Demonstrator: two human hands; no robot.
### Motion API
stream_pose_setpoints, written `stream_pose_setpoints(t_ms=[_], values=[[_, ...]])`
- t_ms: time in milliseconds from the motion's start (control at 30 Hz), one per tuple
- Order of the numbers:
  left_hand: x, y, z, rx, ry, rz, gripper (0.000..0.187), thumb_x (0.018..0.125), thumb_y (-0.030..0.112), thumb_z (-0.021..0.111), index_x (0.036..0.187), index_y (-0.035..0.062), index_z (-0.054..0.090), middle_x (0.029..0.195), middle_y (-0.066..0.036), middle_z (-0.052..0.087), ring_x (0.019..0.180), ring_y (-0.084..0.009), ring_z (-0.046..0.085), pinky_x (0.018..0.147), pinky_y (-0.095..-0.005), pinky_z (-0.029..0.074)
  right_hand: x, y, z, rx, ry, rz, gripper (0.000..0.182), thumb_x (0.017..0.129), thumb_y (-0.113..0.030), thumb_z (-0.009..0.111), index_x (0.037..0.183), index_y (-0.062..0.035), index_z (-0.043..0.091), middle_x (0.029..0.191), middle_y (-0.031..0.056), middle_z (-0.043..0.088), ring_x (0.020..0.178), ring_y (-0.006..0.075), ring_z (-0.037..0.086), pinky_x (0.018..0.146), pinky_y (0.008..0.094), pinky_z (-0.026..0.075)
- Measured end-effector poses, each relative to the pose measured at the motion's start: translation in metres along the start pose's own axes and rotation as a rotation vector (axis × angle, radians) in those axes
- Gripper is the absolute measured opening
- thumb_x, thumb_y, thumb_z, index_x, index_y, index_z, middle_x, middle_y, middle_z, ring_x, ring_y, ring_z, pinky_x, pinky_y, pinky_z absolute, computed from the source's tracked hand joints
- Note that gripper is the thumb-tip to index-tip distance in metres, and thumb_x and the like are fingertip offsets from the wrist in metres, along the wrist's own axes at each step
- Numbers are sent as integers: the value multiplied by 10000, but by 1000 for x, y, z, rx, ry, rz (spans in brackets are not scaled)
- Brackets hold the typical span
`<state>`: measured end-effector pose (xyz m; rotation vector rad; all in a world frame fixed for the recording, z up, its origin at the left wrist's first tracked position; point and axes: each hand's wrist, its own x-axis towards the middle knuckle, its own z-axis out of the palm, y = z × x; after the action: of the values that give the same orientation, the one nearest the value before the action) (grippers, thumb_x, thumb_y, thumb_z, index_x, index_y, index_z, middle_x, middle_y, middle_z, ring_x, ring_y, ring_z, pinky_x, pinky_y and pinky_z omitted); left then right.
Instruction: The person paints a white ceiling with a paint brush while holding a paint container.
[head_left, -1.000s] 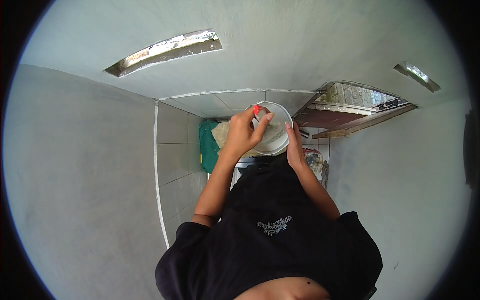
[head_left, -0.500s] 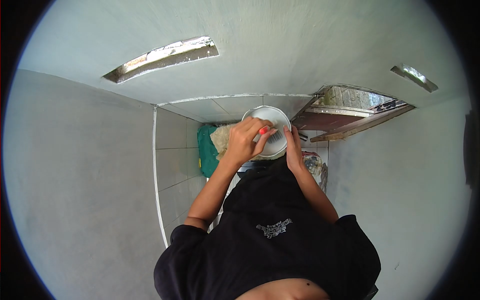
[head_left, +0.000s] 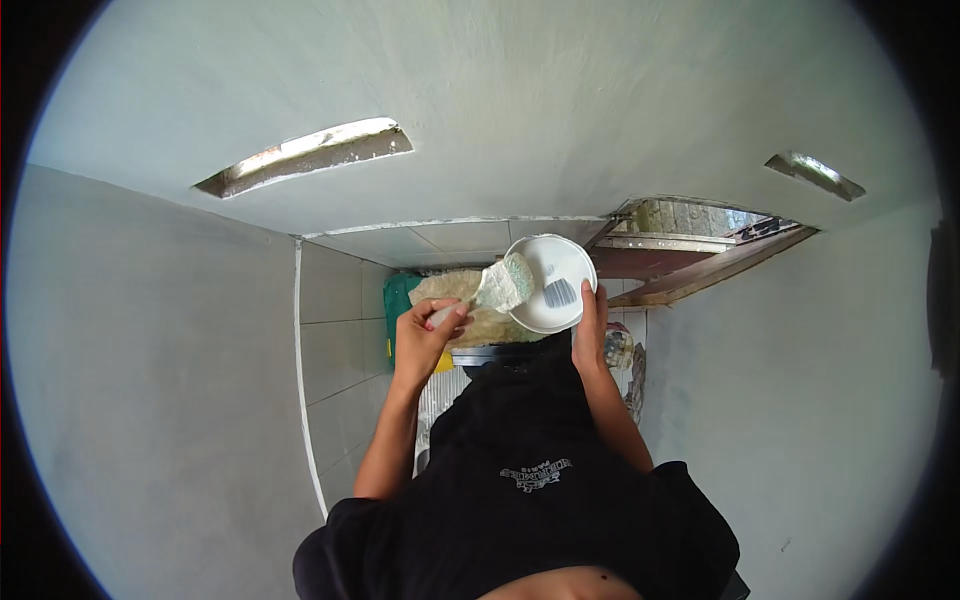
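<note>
My left hand [head_left: 428,335] pinches the pale handle of a paintbrush [head_left: 505,284]. The brush head is coated in whitish paint and overlaps the left rim of a round white tub [head_left: 540,322]. A grey striped patch shows inside the tub. My right hand [head_left: 590,330] grips the tub at its right side, thumb at the rim, the other fingers mostly hidden. The tub is tilted toward me, in front of my black shirt.
Grey painted walls [head_left: 150,350] surround me, with a slot opening [head_left: 310,157] high on the wall ahead. A wooden-framed opening [head_left: 720,250] lies to the right. Below are a crumpled beige sheet [head_left: 435,287], a green bag [head_left: 399,291] and white tiles [head_left: 340,285].
My left hand has drawn back left out of the tub with the paintbrush, whose head now shows. The tub sits slightly lower and further right in view.
</note>
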<state>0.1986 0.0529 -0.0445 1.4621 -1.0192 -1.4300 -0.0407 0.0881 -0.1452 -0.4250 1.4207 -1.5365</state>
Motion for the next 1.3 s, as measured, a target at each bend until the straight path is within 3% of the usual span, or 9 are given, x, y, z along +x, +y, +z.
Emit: stream_pose_setpoints(t_ms=[67,200,400,600,667,733,1033,1100,1300], values=[[2,-6,-5,204,-252,-170,298,943,189,691,1109,-56,658,859,-88,704,686,-130,682,629,-239,555,9,0,-9,-18,-10,-4,492,1003,-386,554,1288,12,505,1211,108,555,1118,174,503,990,304,377],[-2,-20,18,296,-373,-60,274,1004,253,588,1016,-15,641,727,21,581,629,-55,492,567,-220,404,26,-2,-19,-24,-78,-30,471,999,-360,572,1283,11,508,1210,111,557,1109,180,511,986,309,385],[4,1,83,35,-193,63,290,1044,273,527,979,-1,597,728,54,463,636,-26,389,550,-215,324,48,-30,-27,-18,-64,-27,470,1005,-366,554,1281,11,505,1198,109,567,1114,179,518,980,309,393],[29,38,139,-247,41,426,224,1045,201,520,1116,-9,559,736,60,459,627,-25,392,553,-197,333,63,-55,-53,1,-7,-77,477,1005,-364,544,1297,11,505,1208,105,570,1101,186,541,974,313,401],[41,42,156,-272,92,473,222,1050,226,510,1034,13,570,694,56,445,571,-15,363,487,-201,290,71,-57,-67,-40,-13,-89,473,1003,-361,544,1294,11,508,1228,113,563,1120,193,535,988,316,394],[57,31,169,-109,185,528,228,1030,199,548,1051,-25,585,722,41,492,640,-36,419,564,-212,354,80,-59,-78,-46,-16,-89,478,1001,-359,546,1302,10,505,1244,122,553,1142,199,526,1005,321,384],[91,-114,193,39,374,330,298,1026,253,535,960,-33,585,685,1,529,627,-54,451,558,-242,381,107,-70,-98,-101,-112,-46,534,1005,-350,548,1390,1,427,1337,110,509,1242,189,494,1051,333,379],[85,-102,187,8,305,80,316,1031,266,507,950,-30,581,669,-19,546,575,-65,478,522,-247,390,110,-70,-100,-125,-122,-56,543,1003,-355,551,1392,2,426,1337,111,509,1241,189,493,1052,331,376],[50,42,171,-240,122,10,296,1028,247,472,1032,-28,582,744,-29,547,482,-78,443,432,-233,343,113,-73,-97,-116,-146,-20,559,998,-366,557,1388,15,434,1332,115,515,1233,191,491,1050,326,373]])
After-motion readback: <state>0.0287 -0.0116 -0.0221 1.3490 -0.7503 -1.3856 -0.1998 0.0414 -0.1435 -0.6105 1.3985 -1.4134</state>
